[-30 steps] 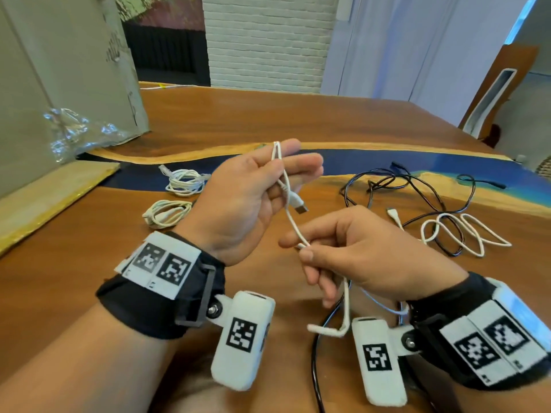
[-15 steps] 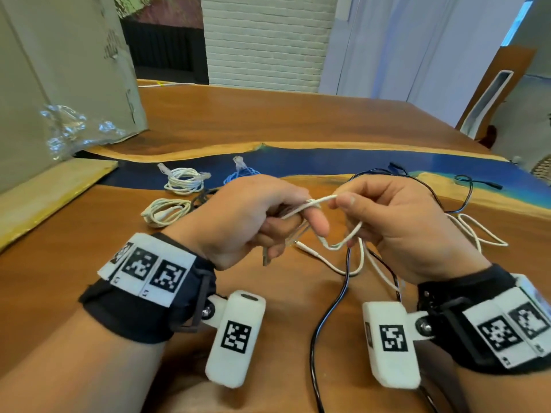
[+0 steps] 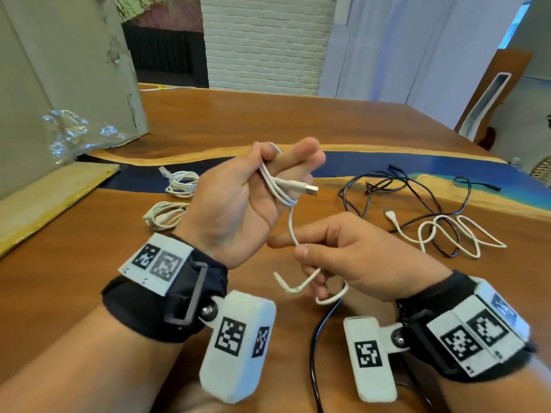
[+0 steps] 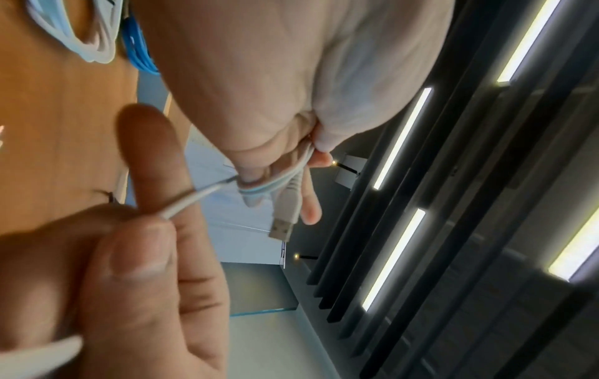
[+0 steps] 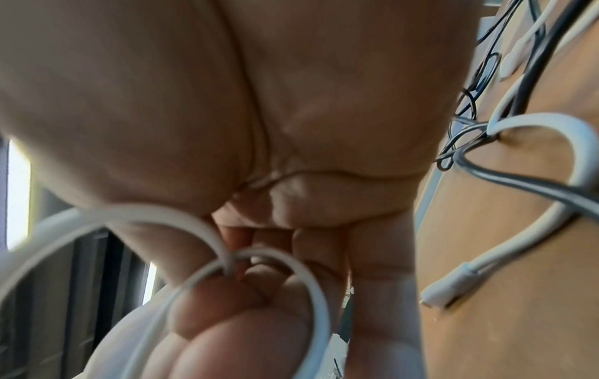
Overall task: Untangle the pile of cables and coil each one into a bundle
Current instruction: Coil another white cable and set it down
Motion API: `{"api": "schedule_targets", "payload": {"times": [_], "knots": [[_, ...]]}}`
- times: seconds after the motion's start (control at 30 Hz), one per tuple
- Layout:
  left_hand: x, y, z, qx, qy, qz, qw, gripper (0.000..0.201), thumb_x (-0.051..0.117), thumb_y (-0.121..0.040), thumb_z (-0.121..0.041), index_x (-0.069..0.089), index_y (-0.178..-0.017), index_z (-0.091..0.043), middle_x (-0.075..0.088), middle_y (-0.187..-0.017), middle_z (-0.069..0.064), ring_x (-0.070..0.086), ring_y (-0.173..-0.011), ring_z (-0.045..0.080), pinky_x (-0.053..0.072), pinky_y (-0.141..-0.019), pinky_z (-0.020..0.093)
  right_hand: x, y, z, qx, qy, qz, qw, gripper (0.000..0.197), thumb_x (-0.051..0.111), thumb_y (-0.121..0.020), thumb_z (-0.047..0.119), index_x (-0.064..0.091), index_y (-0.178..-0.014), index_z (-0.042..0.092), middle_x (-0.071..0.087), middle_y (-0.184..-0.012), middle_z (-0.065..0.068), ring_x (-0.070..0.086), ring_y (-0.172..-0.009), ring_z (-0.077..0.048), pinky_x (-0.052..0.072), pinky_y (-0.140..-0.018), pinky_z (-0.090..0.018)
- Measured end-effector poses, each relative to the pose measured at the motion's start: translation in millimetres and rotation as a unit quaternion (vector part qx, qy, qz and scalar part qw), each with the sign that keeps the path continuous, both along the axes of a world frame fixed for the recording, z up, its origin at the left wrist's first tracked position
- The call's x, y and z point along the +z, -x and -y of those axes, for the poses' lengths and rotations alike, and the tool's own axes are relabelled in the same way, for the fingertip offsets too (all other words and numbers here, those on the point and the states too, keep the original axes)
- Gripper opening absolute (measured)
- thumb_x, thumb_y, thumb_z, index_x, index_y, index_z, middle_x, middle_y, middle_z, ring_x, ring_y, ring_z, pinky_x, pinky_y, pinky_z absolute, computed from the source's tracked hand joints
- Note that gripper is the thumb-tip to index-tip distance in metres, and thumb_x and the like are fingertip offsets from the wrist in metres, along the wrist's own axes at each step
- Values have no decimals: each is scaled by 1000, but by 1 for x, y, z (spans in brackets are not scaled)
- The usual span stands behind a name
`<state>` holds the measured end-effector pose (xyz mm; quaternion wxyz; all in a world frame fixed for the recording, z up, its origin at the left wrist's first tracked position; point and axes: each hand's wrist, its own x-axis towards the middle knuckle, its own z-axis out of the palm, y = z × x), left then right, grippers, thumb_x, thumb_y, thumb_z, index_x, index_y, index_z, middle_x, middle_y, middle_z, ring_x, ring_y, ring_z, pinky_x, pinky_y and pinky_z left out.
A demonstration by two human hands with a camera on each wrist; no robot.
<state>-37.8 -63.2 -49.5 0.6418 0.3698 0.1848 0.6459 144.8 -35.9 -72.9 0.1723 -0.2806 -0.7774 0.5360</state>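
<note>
**White cable being looped between both hands**

Holding the white cable [image 3: 290,222] above the near middle of the wooden table [image 3: 298,120]. Pinching a few gathered loops of it in the left hand [image 3: 238,201], thumb pressing them against the curled fingers, with the USB plug [image 3: 310,190] sticking out to the right past the fingertips. Pinching the same cable lower down in the right hand [image 3: 354,257], between thumb and forefinger, just below and to the right of the left hand; loose end curling out under the right palm toward the near edge.

Lying to the right on the table, well apart from the hands: a tangle of black cable [image 3: 417,198] crossing another loose white cable [image 3: 453,236]. Lying to the left, behind the left wrist: two coiled white bundles [image 3: 180,183], one nearer [image 3: 164,216]. Running toward the near edge between the wrists: a black lead [image 3: 313,353]. Standing at far left: a cardboard box [image 3: 59,70] with crumpled clear plastic [image 3: 74,135] against it.
</note>
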Motion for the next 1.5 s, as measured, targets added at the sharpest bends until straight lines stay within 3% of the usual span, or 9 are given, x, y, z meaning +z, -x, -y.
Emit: {"api": "schedule_targets", "payload": {"times": [0.27, 0.4, 0.57, 0.77, 0.87, 1.07, 1.27, 1.37, 1.5], "knots": [[-2, -10, 9, 8, -35, -257, 966, 27, 32, -110, -20, 48, -92, -7, 76, -105, 21, 73, -104, 32, 54, -95, 43, 10, -6, 9, 40, 29, -3, 999, 34, 60, -98, 32, 79, -82, 8, 47, -50, -18, 48, -47, -26, 47, -61, -43], [-6, -10, 9, 24, -63, -400, 914, 27, 37, -110, -18, 52, -91, -6, 75, -104, 19, 74, -93, 26, 59, -84, 44, 13, -9, 8, 37, -32, 21, 999, 44, 59, -98, 41, 72, -61, 21, 60, -46, -13, 65, -67, 1, 38, -113, -53], [1, -3, 13, 38, -47, -502, 863, 29, 38, -110, -18, 53, -91, -2, 72, -73, 5, 64, -60, 15, 54, -58, 26, 13, -14, 5, 26, 7, -53, 998, 41, 61, -95, 46, 77, -69, 20, 57, -46, -12, 52, -37, -26, 39, -43, -23], [-3, -9, 14, -33, -44, -582, 811, 40, 42, -109, -27, 57, -75, -13, 52, -55, 3, 50, -52, 21, 45, -49, 30, 10, -20, -3, 25, -18, -58, 998, 49, 59, -93, 58, 77, -71, 18, 61, -48, 3, 48, -36, -18, 35, -45, -34], [-4, -5, 12, -61, -38, -579, 812, 53, 40, -108, -40, 60, -69, -10, 38, -49, 1, 36, -46, 15, 43, -55, 36, 13, -20, -5, -119, -18, -93, 988, 60, 59, -95, 47, 62, -51, 6, 45, -39, -12, 35, -29, -16, 27, -41, -18], [0, 5, 10, -80, -21, -474, 877, 37, 49, -94, -29, 48, -61, -13, 22, -52, 4, 18, -40, 15, 37, -48, 29, 31, -44, -26, -335, 161, -353, 859, 52, 46, -104, 50, 45, -60, 21, 22, -55, 4, 25, -41, -13, 35, -51, -29], [0, 7, 7, -21, 49, -362, 931, 40, 39, -106, -24, 46, -67, -15, 15, -55, -2, 11, -40, 14, 33, -46, 27, 20, -45, -33, -312, 118, -254, 908, 28, 51, -106, 22, 67, -120, 5, 63, -86, -9, 69, -75, -20, 62, -67, -34], [0, 8, 5, 12, 65, -355, 932, 41, 40, -106, -25, 48, -68, -15, 16, -54, -2, 12, -39, 13, 31, -44, 26, 20, -43, -30, -318, 46, -161, 933, 31, 58, -103, 27, 75, -106, 2, 73, -98, -16, 70, -78, -23, 60, -57, -31], [-1, 2, 4, 33, 63, -365, 928, 47, 40, -107, -22, 50, -62, -15, 18, -52, -1, 15, -39, 13, 33, -43, 25, 17, -46, -28, -364, -99, -107, 920, 27, 65, -100, 29, 73, -86, 7, 64, -61, -10, 46, -45, -19, 37, -40, -26]]}}
